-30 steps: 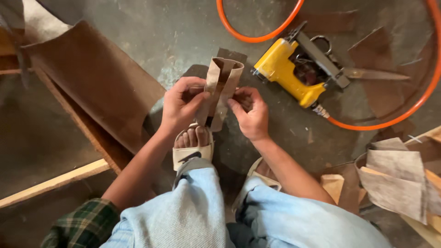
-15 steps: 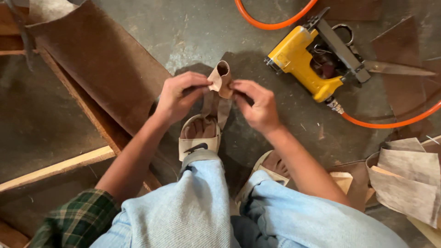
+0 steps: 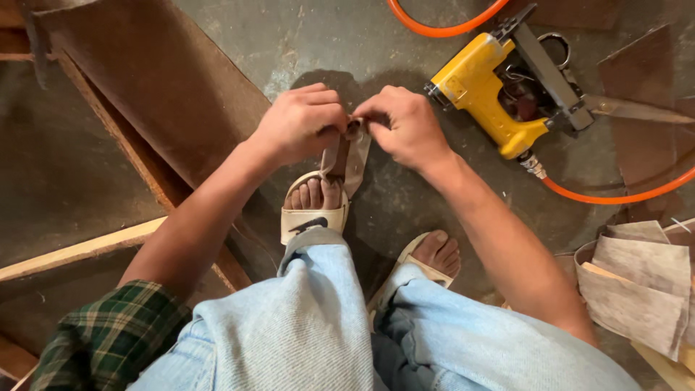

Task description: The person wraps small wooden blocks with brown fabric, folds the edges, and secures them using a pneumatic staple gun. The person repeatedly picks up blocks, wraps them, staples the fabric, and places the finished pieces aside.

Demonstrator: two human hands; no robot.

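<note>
I see both hands meeting over the floor, just above the foot in the pale sandal. The left hand has its fingers curled tight and pinched on the top edge of a small brown leather strip. The right hand comes in from the other side, its thumb and fingertips closed on the same top edge, so the two grips nearly touch each other. The strip hangs down from between them, folded along its length, and its lower end reaches the toes of the sandalled foot. I cannot tell whether it touches the toes or only hangs in front of them.

To the right of the right hand, close by on the concrete floor, lies a yellow staple gun with a dark metal top, and an orange hose runs from its base off to the right. Scissors lie just beside the gun. A large brown leather sheet is spread over a wooden frame to the left of the left hand. At the lower right sits a stack of pale cut pieces. My view also takes in light blue jeans and a green plaid sleeve
</note>
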